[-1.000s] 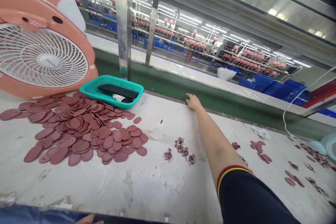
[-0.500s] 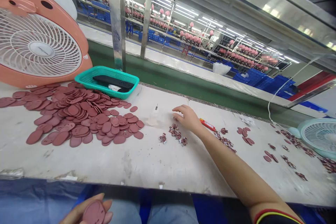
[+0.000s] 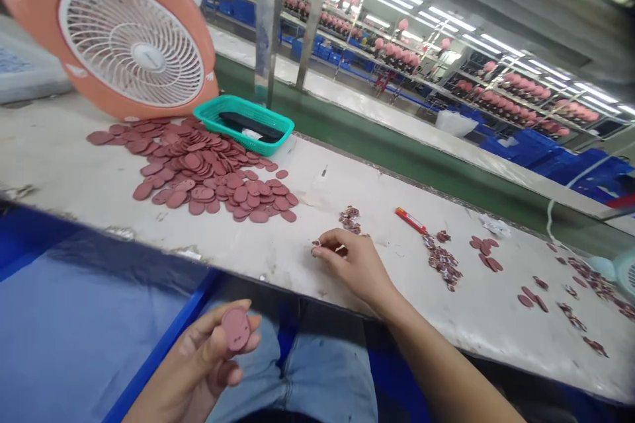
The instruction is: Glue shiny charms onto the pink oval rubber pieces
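My left hand (image 3: 198,357), over my lap in front of the table edge, grips a flat dull-red oval piece (image 3: 235,329) with small holes between thumb and fingers. My right hand (image 3: 354,261) is low over the table, thumb and fingertips pinched on a small dark-red and white piece (image 3: 316,246); its exact kind is too small to make out. Just beyond that hand lies a little cluster of similar dark-red and white pieces (image 3: 350,218). A large heap of dull-red oval pieces (image 3: 213,172) spreads over the table to the left.
An orange animal-shaped fan (image 3: 149,59) stands behind the heap, beside a green basket (image 3: 208,112) holding a black item. To the right lie a red tube (image 3: 411,220), more small pieces (image 3: 443,264) and several ovals (image 3: 483,248). A pale blue fan (image 3: 626,274) stands at far right.
My right hand has come down and nearer to me, and its fingers have closed on a small piece. My left hand has risen with the oval piece. The view has shifted left.
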### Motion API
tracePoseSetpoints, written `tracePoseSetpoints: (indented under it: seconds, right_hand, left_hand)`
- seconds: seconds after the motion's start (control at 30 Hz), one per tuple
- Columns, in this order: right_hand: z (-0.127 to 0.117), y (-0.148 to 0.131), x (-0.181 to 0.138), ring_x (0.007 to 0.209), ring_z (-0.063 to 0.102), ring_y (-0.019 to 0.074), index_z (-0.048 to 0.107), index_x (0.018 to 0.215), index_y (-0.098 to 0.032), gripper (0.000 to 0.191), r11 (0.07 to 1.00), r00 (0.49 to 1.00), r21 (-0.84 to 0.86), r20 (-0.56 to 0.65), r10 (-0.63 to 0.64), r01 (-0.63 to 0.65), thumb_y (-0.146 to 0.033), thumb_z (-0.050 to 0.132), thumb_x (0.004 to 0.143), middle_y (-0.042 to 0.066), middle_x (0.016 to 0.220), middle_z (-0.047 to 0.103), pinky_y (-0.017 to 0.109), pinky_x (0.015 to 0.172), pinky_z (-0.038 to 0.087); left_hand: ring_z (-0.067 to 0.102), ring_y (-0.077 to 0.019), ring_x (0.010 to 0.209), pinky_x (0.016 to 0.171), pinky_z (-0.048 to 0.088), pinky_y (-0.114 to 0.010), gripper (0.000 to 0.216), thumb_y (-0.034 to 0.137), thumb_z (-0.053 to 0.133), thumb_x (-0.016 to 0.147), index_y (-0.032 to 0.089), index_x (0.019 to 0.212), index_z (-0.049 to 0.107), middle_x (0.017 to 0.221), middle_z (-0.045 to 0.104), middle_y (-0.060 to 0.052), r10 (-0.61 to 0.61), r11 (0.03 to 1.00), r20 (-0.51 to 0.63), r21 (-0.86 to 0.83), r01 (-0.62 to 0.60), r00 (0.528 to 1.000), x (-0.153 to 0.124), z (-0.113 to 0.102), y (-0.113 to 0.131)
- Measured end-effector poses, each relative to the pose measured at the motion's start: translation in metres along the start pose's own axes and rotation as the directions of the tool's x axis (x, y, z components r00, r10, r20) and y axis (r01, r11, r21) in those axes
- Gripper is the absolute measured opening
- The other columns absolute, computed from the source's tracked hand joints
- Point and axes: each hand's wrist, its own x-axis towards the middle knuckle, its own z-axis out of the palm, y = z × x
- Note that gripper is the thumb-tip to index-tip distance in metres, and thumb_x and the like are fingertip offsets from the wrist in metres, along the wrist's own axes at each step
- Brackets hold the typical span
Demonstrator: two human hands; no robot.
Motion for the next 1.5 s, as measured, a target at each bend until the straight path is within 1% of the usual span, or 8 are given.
tracePoseSetpoints:
  seconds: [0.13, 0.2, 0.27, 0.43, 0.63, 0.87, 1.07, 1.5]
  right_hand:
    - [0.009, -0.029, -0.033, 0.077, 0.074, 0.0164, 0.073, 0.099, -0.022, 0.023, 0.906, 0.974, 0.424, 0.205, -0.091, -0.005, -0.043, 0.067, 0.092, 0.003, 0.088, 0.078, 0.027, 0.070, 0.061]
    - [0.012, -0.043, -0.044, 0.082, 0.075, 0.0146, 0.075, 0.101, -0.026, 0.015, 0.764, 0.953, 0.643, 0.262, -0.151, -0.055, -0.035, 0.073, 0.090, 0.002, 0.094, 0.079, 0.025, 0.075, 0.062]
    - [0.016, -0.053, -0.050, 0.086, 0.075, 0.0134, 0.076, 0.104, -0.030, 0.017, 0.696, 0.952, 0.716, 0.244, -0.185, -0.049, -0.025, 0.075, 0.088, 0.000, 0.097, 0.079, 0.023, 0.077, 0.061]
    - [0.026, -0.063, -0.053, 0.074, 0.073, 0.0129, 0.077, 0.109, -0.034, 0.024, 0.829, 0.952, 0.525, 0.107, -0.287, 0.191, -0.019, 0.073, 0.090, -0.002, 0.087, 0.079, 0.024, 0.070, 0.058]
    - [0.029, -0.066, -0.052, 0.078, 0.074, 0.0139, 0.075, 0.111, -0.032, 0.026, 0.849, 0.924, 0.430, 0.081, -0.374, 0.307, -0.015, 0.072, 0.091, -0.003, 0.085, 0.079, 0.027, 0.077, 0.058]
    - [0.029, -0.067, -0.050, 0.077, 0.075, 0.0135, 0.074, 0.111, -0.032, 0.027, 0.855, 0.904, 0.361, 0.069, -0.422, 0.371, -0.014, 0.072, 0.091, -0.003, 0.089, 0.080, 0.027, 0.076, 0.059]
    - [0.029, -0.065, -0.049, 0.078, 0.075, 0.0119, 0.074, 0.105, -0.026, 0.020, 0.857, 0.904, 0.360, 0.075, -0.420, 0.369, -0.013, 0.073, 0.090, -0.002, 0.091, 0.080, 0.023, 0.074, 0.058]
    - [0.025, -0.070, -0.045, 0.077, 0.074, 0.0143, 0.072, 0.112, -0.031, 0.029, 0.821, 0.855, 0.352, 0.095, -0.510, 0.450, -0.012, 0.071, 0.090, -0.002, 0.089, 0.079, 0.028, 0.076, 0.060]
  left_hand:
    - [0.071, -0.0133, 0.064, 0.048, 0.050, -0.014, 0.048, 0.048, 0.098, 0.042, 0.022, 0.079, 0.082, 0.073, 0.077, -0.002, -0.066, 0.997, 0.085, -0.032, 0.069, 0.994, -0.009, 0.007, 0.008]
    - [0.070, -0.0130, 0.064, 0.049, 0.051, -0.015, 0.047, 0.050, 0.098, 0.046, 0.021, 0.080, 0.082, 0.074, 0.077, -0.002, -0.096, 0.995, 0.135, -0.024, 0.100, 0.986, -0.008, 0.005, 0.007]
    - [0.069, -0.0130, 0.064, 0.049, 0.051, -0.015, 0.048, 0.050, 0.097, 0.049, 0.020, 0.083, 0.083, 0.075, 0.076, -0.003, -0.126, 0.992, 0.204, -0.004, 0.129, 0.971, -0.005, -0.001, 0.005]
    - [0.066, -0.0124, 0.064, 0.051, 0.053, -0.015, 0.042, 0.051, 0.092, 0.060, 0.017, 0.082, 0.082, 0.072, 0.072, -0.004, -0.124, 0.992, 0.333, 0.017, 0.125, 0.935, -0.001, -0.009, 0.001]
    - [0.063, -0.0108, 0.060, 0.051, 0.052, -0.015, 0.038, 0.050, 0.092, 0.061, 0.017, 0.071, 0.078, 0.065, 0.066, -0.001, -0.133, 0.990, 0.329, -0.001, 0.141, 0.935, -0.004, -0.006, 0.003]
    - [0.063, -0.0108, 0.061, 0.051, 0.052, -0.015, 0.037, 0.049, 0.091, 0.063, 0.016, 0.066, 0.075, 0.067, 0.066, -0.001, -0.147, 0.986, 0.359, -0.019, 0.164, 0.922, 0.001, -0.012, 0.000]
    - [0.062, -0.0098, 0.060, 0.051, 0.052, -0.014, 0.039, 0.052, 0.091, 0.061, 0.018, 0.076, 0.079, 0.066, 0.066, 0.000, -0.176, 0.980, 0.336, -0.025, 0.196, 0.925, 0.003, -0.011, -0.001]
    - [0.059, -0.0076, 0.056, 0.052, 0.051, -0.014, 0.036, 0.049, 0.092, 0.062, 0.018, 0.076, 0.079, 0.065, 0.066, 0.001, -0.150, 0.983, 0.363, -0.044, 0.177, 0.920, 0.001, -0.010, -0.001]
